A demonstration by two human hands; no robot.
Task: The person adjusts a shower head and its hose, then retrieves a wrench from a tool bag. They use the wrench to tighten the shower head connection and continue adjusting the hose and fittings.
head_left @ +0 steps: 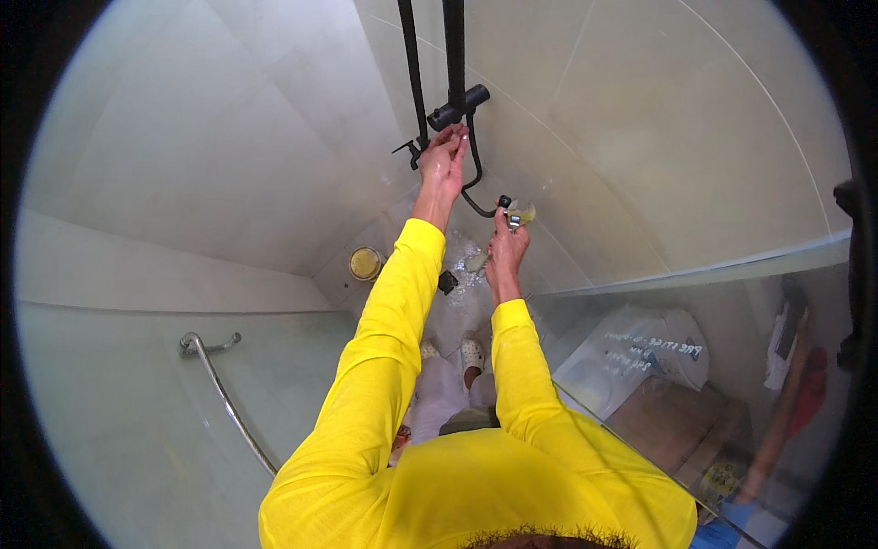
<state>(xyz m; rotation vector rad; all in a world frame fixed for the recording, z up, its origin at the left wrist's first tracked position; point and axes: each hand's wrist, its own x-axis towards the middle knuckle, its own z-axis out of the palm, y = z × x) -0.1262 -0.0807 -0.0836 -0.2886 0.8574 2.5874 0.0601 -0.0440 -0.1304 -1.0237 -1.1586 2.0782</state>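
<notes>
My left hand [444, 166] reaches up to the underside of a black shower mixer [459, 108] on the wall. Its fingers are drawn together, and whatever they hold is hidden. Beside that wrist juts a small black tap [409, 153]. A thin black hose [476, 169] loops down from the mixer toward my right hand [506, 252]. That hand is closed around a small fitting with a black end [504, 200] and a shiny metal part [515, 220]. A pale yellowish thing [527, 212] shows just beyond it; its kind is unclear.
A round container with yellowish contents [365, 263] sits on the floor to the left. A dark block [447, 282] and wet, shiny patches lie before my white clogs [472, 353]. A metal handle [224, 403] is at left; a glass panel [640, 439] stands at right, a toilet [677, 348] beyond.
</notes>
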